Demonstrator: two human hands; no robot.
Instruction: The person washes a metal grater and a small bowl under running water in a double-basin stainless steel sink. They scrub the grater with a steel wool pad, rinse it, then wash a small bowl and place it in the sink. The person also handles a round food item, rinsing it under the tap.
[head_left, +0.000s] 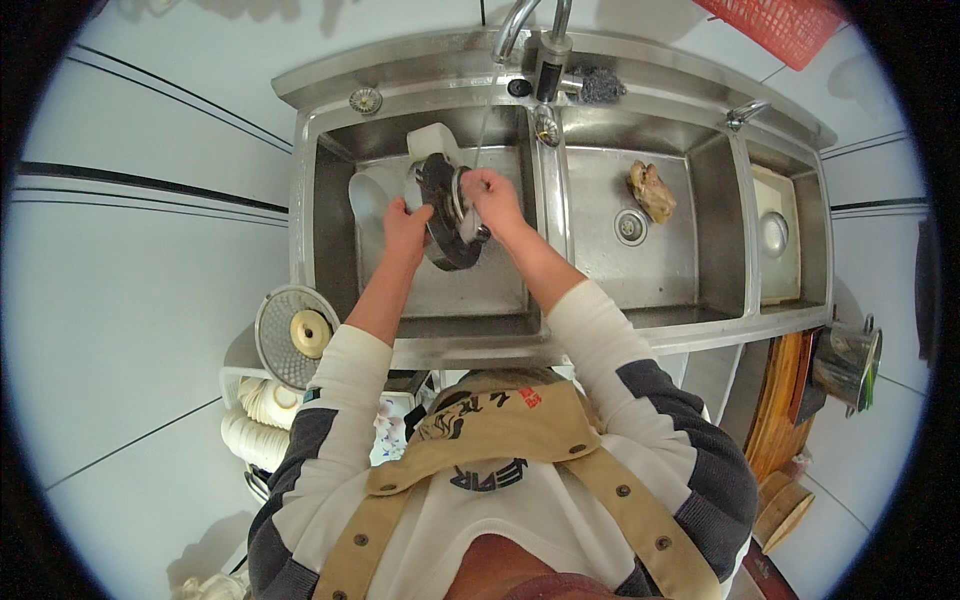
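Note:
Over the left sink basin (480, 300), my left hand (407, 225) grips a black round kitchen part (442, 191), tilted on its edge. A shiny metal ring (456, 196) faces right on it. My right hand (491, 199) is at this ring with fingers curled and blurred; whether it pinches the ring or a small cloth cannot be made out. A clear plastic vessel (369, 196) lies behind my left hand, and a white plastic piece (433, 141) sits beyond the black part. From the faucet (510, 37) a thin stream of water falls beside the ring.
A brownish lump of food (651, 191), perhaps meat, lies by the drain (631, 226) in the middle basin. The small right basin holds a white tray (787, 274) with a metal bowl (773, 234). A strainer (281, 330) stands by the left front edge. A dark scrubber (602, 85) rests behind the faucet.

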